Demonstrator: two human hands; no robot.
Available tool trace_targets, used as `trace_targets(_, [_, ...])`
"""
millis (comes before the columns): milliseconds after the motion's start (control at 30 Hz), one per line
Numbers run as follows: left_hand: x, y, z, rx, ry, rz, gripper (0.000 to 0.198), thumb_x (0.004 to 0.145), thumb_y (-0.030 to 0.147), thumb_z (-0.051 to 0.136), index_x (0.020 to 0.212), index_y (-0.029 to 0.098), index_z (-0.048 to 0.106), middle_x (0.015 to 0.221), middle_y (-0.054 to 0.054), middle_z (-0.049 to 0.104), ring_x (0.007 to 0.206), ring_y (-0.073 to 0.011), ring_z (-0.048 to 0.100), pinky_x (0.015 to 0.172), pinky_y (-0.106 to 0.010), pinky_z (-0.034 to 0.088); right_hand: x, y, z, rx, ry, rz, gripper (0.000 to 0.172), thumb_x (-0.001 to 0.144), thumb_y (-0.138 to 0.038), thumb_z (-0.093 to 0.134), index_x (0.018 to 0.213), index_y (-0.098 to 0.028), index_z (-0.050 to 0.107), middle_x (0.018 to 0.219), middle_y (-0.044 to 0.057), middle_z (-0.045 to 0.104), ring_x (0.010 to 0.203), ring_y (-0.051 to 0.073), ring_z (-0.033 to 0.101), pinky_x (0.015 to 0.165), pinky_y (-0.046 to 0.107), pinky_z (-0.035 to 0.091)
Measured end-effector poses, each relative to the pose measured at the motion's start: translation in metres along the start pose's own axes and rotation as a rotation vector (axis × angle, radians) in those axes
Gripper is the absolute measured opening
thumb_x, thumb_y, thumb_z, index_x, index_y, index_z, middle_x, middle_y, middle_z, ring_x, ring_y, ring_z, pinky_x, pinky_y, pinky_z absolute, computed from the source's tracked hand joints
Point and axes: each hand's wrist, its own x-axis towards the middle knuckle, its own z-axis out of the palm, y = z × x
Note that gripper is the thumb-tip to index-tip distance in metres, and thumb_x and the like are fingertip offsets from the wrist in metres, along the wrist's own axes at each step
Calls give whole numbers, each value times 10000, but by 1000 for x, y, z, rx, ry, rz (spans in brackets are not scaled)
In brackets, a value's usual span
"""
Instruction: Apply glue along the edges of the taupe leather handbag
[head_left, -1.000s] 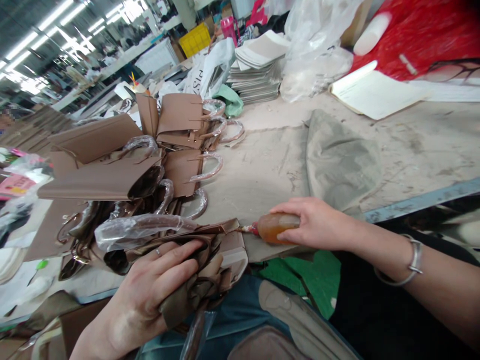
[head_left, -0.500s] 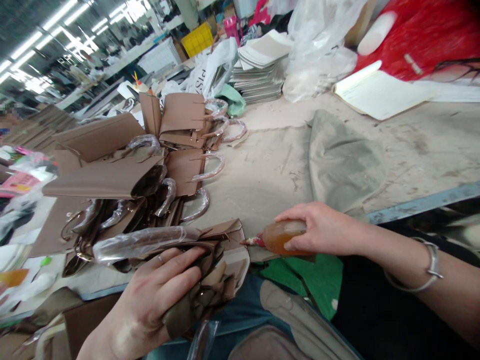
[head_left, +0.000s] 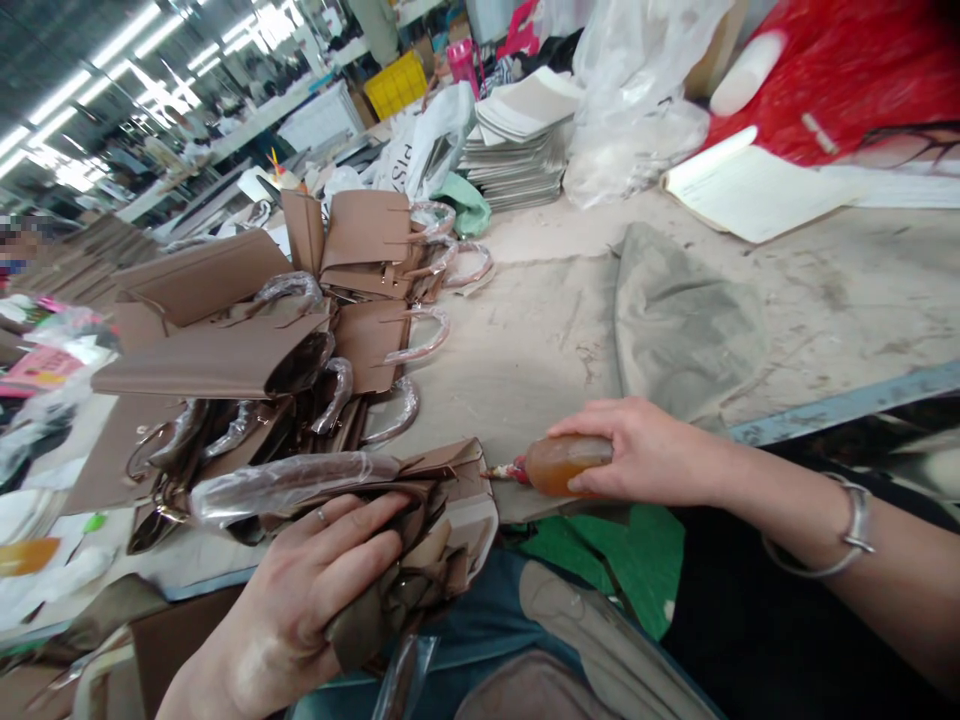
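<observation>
Smooth matt leather-look bag [head_left: 444, 497], glossy plastic handle wrap [head_left: 292, 482], translucent plastic bottle [head_left: 564, 464], shiny metal bangle [head_left: 859, 516]

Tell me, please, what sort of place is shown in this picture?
It is probably a bag workshop or factory: brown bags with plastic-wrapped handles lie piled on the worktable, the right hand holds a nozzled bottle, and ceiling lights run in rows in the background.
</observation>
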Motion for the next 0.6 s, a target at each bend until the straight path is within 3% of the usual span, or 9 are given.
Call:
trace_targets(233, [4, 0, -3, -19, 4, -2, 200, 951, 258, 497, 1118, 161, 551, 1266, -171, 638, 1115, -230, 637, 913, -307, 509, 6, 4, 5, -58, 80, -67, 486, 787, -320, 692, 1262, -215, 669, 1023, 84, 666, 955, 236, 618, 871, 347, 487])
trace_targets(400, [4, -1, -2, -23, 4, 2, 200, 968, 257, 474, 1131, 161, 538, 1274, -169, 628, 1120, -225, 626, 929, -297, 496, 3, 8, 0, 19, -56, -56, 462, 728, -294, 738, 1185, -228, 712, 1001, 56, 673, 898, 215, 626, 832, 323, 498])
trace_targets(600, [3, 0, -1, -3, -4, 0, 186, 929, 213, 521, 1098, 147, 557, 1245, -173, 641, 1103, -235, 631, 916, -308, 504, 4, 9, 0, -65, 44, -96, 478, 783, -304, 697, 1250, -207, 676, 1030, 83, 662, 944, 232, 616, 872, 353, 487])
